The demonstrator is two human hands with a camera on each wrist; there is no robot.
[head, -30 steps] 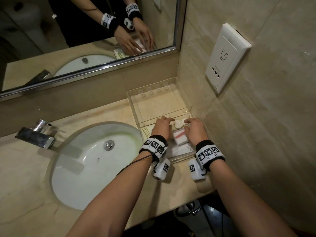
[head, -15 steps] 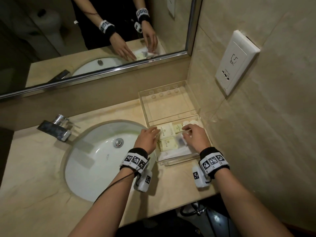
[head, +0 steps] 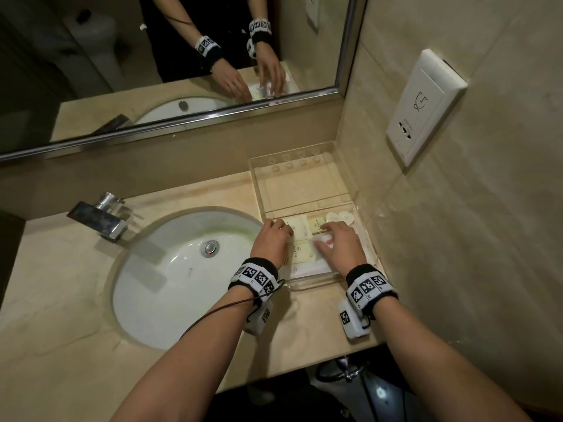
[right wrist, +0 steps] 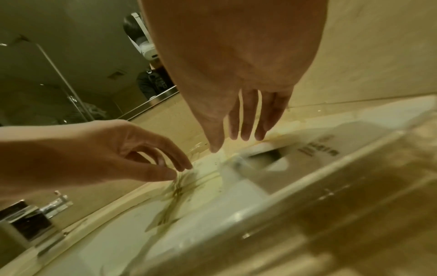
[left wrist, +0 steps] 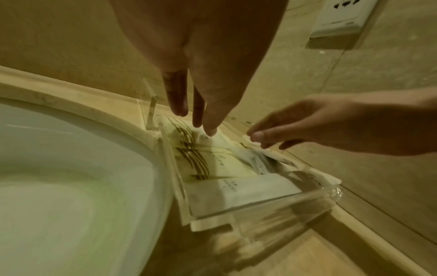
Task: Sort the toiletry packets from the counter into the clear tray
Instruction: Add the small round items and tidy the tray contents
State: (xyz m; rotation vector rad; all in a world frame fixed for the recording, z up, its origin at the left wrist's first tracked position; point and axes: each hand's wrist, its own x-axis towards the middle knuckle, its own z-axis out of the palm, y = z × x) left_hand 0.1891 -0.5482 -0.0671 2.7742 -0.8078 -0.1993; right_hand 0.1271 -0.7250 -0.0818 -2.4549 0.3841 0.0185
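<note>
The clear tray stands in the counter's right corner against the wall. Its near compartment holds cream packets with gold stripes, a white packet and small round white pieces. My left hand lies over the left packets, straight fingers touching a cream packet. My right hand is spread flat over the packets on the right, fingers straight, holding nothing. In the left wrist view the tray's near wall is blurred in front of the white packet.
A white sink basin sits just left of the tray, with a chrome tap behind it. The mirror runs along the back wall. A white wall socket is above the tray on the right. The counter's front edge is close below my wrists.
Both hands drew back from the round white pieces at the compartment's far edge. The left hand swung to the tray's left side, then onto the cream packets. The right hand flattened out.
</note>
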